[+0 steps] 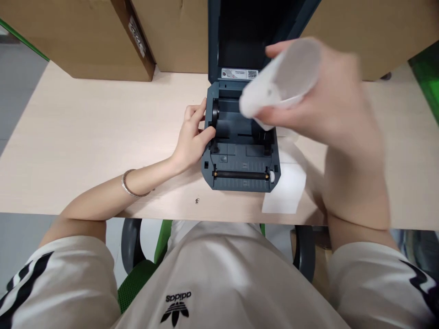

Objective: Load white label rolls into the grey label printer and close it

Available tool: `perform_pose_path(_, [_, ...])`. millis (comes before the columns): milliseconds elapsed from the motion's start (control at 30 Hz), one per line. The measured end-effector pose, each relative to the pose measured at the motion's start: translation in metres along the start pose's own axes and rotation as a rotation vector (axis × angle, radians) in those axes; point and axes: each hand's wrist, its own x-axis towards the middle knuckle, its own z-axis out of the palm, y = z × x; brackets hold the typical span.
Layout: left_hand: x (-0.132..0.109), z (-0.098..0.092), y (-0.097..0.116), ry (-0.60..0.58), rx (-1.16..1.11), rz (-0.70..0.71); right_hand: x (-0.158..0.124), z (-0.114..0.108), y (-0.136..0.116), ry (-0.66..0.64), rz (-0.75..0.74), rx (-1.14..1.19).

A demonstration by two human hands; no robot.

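Observation:
A dark blue-grey printer (245,157) stands on the table with its lid (214,45) raised. Inside it a black roller (242,175) shows near the front. My left hand (192,139) holds the printer's left side, thumb over the rim and fingers along the outside. Above the right part of the open printer, my right hand (329,96) is closed round a white roll (279,82). Roll and hand are blurred by motion. A sheet of white paper (284,189) lies on the table at the printer's right front.
Cardboard boxes (103,41) stand along the back of the pale wooden table (85,119). A small dark mark (197,200) is near the front edge. Below the edge are the green chair (137,278) and its black armrests (132,244).

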Motion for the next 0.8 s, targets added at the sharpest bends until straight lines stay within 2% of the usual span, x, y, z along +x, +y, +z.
perform_pose_path(33, [0.0, 0.0, 0.001, 0.003, 0.0, 0.002, 0.005, 0.017, -0.004, -0.009, -0.008, -0.007])
perform_pose_path(133, [-0.002, -0.001, 0.004, -0.005, 0.011, -0.003, 0.013, 0.054, 0.0, -0.158, -0.065, -0.055])
perform_pose_path(233, [-0.002, 0.0, 0.006, -0.012, 0.009, -0.02, 0.015, 0.068, 0.011, -0.279, -0.162, -0.146])
perform_pose_path(333, [-0.002, 0.0, 0.006, -0.016, 0.006, -0.024, 0.015, 0.06, 0.017, -0.326, -0.201, -0.147])
perform_pose_path(533, [-0.002, 0.003, 0.003, -0.004, 0.015, 0.0, 0.002, 0.023, 0.008, -0.369, -0.129, -0.039])
perform_pose_path(667, [-0.001, 0.003, -0.001, 0.002, -0.002, 0.028, -0.018, 0.018, -0.002, -0.348, -0.257, -0.012])
perform_pose_path(800, [0.001, 0.003, -0.008, -0.006, -0.035, 0.053, -0.034, 0.024, 0.005, -0.398, -0.413, 0.019])
